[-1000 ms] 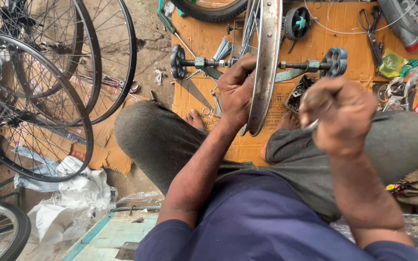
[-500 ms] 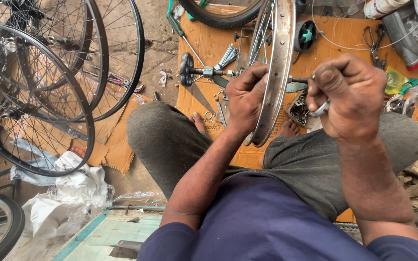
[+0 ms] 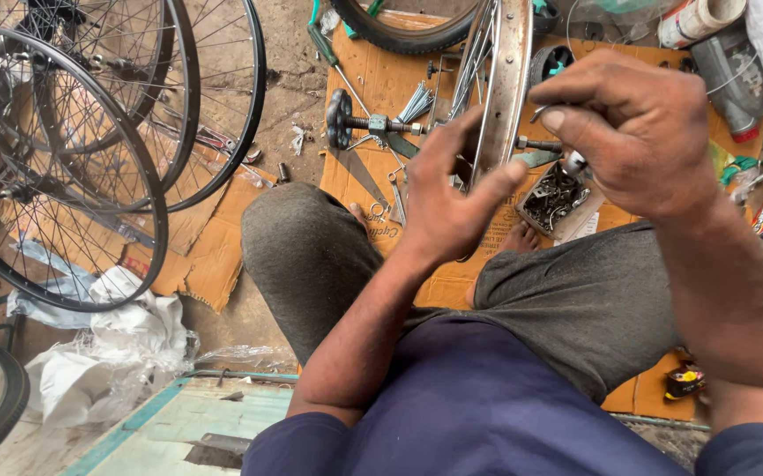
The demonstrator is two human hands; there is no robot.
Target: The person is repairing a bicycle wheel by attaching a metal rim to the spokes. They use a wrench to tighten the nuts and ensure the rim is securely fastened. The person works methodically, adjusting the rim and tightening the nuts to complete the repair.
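Right hand [image 3: 641, 132] is closed, pinching a small shiny metal piece [image 3: 573, 161] between thumb and fingers; only its tip pokes out below the fist, so can't tell what it is. Left hand [image 3: 447, 189] is open, fingers spread, thumb and fingertips resting against the bare steel wheel rim [image 3: 506, 84], which stands upright between the knees. Rim is cut off at the top edge; hub and axle [image 3: 540, 143] are mostly hidden behind the hands. Rim is a smooth dull-silver band with thin wire spokes [image 3: 474, 53] on its left side. Just right of the rim, under the right hand, sits a small tray of dark nuts and bits [image 3: 553, 198] on brown cardboard [image 3: 381, 79]. Black spoked wheels [image 3: 73, 167] lean at far left, partly out of frame. Versus 0.5 s ago: left hand has let go its wrap on the rim and opened; right hand has shifted closer to the rim.
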